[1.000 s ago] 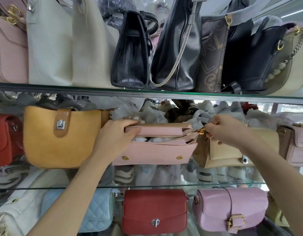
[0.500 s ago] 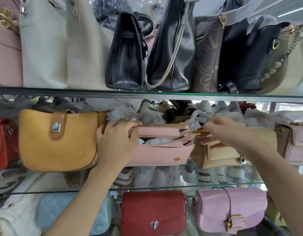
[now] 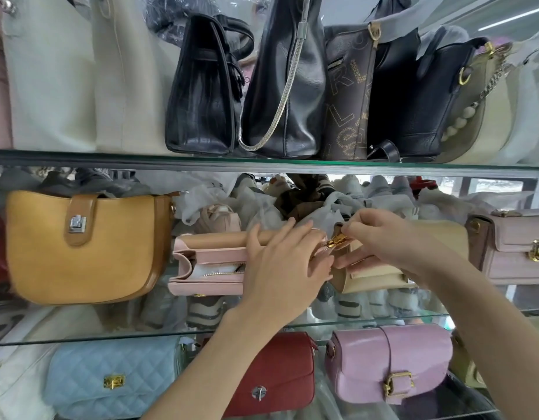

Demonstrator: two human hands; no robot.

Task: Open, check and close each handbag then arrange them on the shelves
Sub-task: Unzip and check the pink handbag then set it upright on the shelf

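Lowest shelf, nearest: a pale blue quilted bag (image 3: 110, 377) with gold clasp at left; a red flap bag (image 3: 277, 377) with silver turn-lock at centre; a glossy pink bag (image 3: 392, 363) with gold buckle at right.

Middle glass shelf (image 3: 80, 339): a mustard saddle bag (image 3: 80, 247) with tan strap and silver lock at left. Just right of it, the pale pink handbag (image 3: 207, 262), top facing the camera, zip partly undone, white stuffing visible inside at its left end. The left hand (image 3: 283, 268) lies over the bag's right half, fingers straight and laid flat across the top. The right hand (image 3: 380, 244) pinches the gold zip pull (image 3: 336, 241) at the bag's right end between thumb and fingertips. A beige bag (image 3: 371, 274) stands directly behind that hand; a mauve bag (image 3: 516, 247) with gold clasp at far right. Tissue-wrapped goods are heaped behind.

Top glass shelf (image 3: 262, 163), farthest: cream bags (image 3: 80, 77) at left; a black croc-embossed bag (image 3: 201, 95); a black leather bag (image 3: 289, 86) with silver chain; a brown bag (image 3: 348, 101) printed with large letters, "R", "L" and "S" legible, the full name unreadable; a navy bag (image 3: 422, 98); an olive bag with pearl chain (image 3: 477, 125).
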